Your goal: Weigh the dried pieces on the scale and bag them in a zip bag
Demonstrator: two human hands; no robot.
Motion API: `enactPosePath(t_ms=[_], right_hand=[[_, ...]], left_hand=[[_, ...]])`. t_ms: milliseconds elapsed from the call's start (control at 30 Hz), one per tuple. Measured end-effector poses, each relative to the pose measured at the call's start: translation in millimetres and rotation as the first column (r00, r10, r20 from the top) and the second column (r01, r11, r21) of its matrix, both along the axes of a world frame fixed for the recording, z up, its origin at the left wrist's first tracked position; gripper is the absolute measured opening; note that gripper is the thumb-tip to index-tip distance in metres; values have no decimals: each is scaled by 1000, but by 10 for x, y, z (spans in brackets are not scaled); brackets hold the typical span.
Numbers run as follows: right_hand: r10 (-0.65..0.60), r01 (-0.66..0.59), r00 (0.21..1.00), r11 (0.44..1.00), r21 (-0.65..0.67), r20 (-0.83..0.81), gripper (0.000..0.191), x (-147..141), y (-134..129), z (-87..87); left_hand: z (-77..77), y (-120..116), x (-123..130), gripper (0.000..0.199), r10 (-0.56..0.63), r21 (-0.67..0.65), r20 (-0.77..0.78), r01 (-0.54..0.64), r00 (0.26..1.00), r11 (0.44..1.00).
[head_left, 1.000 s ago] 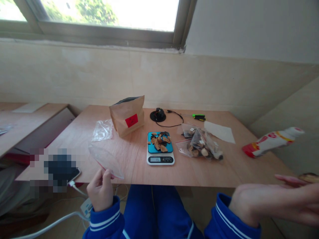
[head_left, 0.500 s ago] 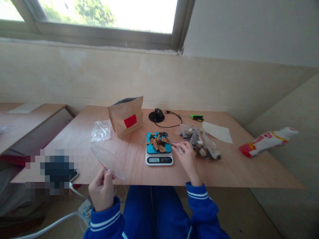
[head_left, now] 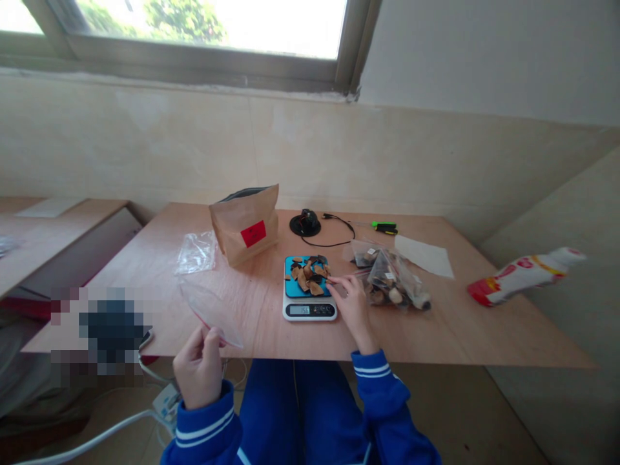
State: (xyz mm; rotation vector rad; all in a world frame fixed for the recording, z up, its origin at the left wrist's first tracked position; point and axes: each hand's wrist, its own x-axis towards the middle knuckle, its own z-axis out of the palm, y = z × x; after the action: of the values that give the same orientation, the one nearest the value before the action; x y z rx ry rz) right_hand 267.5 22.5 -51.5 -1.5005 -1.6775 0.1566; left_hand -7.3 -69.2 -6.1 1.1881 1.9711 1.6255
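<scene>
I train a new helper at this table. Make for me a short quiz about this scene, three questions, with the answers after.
1. Which hand holds the clear plastic bag, left or right?
2. True or false: the dried pieces lie on the blue tray of the digital scale.
3. What stands on the table to the left of the scale, with a red label on it?

Key: 1. The left hand. 2. True. 3. A brown paper bag.

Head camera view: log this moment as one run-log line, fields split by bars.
Left hand: holds clear plastic bag | Right hand: beside scale | Tray: dried pieces on it
</scene>
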Motion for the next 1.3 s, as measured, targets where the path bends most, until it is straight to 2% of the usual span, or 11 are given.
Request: enactPosePath(t_ms=[233, 333, 467, 567, 667, 800, 900, 1000, 1100, 1200, 1300], right_hand=[[30, -30, 999, 999, -25, -18, 18, -50, 25, -53], [47, -48, 999, 998, -32, -19, 19, -83, 32, -56], [41, -39, 993, 999, 20, -111, 19, -178, 9, 102], [87, -73, 976, 994, 78, -200, 17, -308, 57, 436], [260, -233, 950, 959, 159, -174, 15, -516, 250, 933], [431, -395, 901, 863, 313, -52, 13, -918, 766, 1592], [448, -449, 890, 837, 313, 80, 15, -1200, 1242, 1859], [446, -486, 863, 861, 149, 236, 14, -1323, 1601, 1876], [489, -518, 818, 855, 20, 303, 18, -1288, 1744, 1739], [523, -554, 790, 833, 7, 321, 27, -1228, 1760, 1579], [518, -558, 792, 829, 39, 321, 33, -1220, 1754, 1495]], left_hand=[[42, -17, 28, 30, 38, 31, 15, -38, 999, 999], [25, -22, 6, 30, 15, 7, 10, -15, 1000, 1000], [-11, -17, -11, 30, -29, -21, -3, 29, 1000, 999], [-19, -5, 4, 32, -61, -26, -16, 61, 998, 998], [-14, 4, 21, 33, -86, -31, -22, 86, 996, 996], [9, 6, 9, 36, -126, -32, -39, 125, 991, 992], [26, -4, -29, 35, -131, -30, -50, 129, 990, 991], [5, -20, -76, 35, -115, -38, -36, 113, 993, 993], [-62, -27, -111, 35, -101, -38, -22, 100, 995, 994], [-128, -9, -113, 36, -101, -37, -24, 100, 995, 994], [-137, 14, -80, 36, -119, -46, -30, 118, 992, 992]])
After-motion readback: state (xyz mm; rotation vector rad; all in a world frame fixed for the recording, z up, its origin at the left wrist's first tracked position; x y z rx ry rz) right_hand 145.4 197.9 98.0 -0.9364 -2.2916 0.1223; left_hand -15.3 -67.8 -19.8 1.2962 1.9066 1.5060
